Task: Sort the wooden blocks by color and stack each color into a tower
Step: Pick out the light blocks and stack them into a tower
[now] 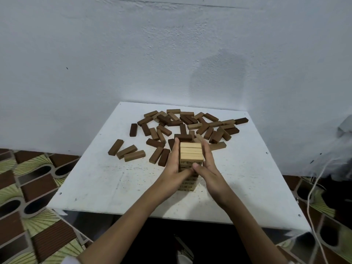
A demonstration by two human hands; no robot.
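A tower of pale wooden blocks [191, 159] stands near the middle of the white table [99, 180], squared between two hands: the left hand [173, 164] flat against its left face, the right hand [207, 164] against its right, fingers straight and pressing rather than curled, thumbs meeting at the front; uneven pressure from either palm could shear the courses or topple the stack into the unsorted brown blocks [182, 126] scattered just beyond the fingertips
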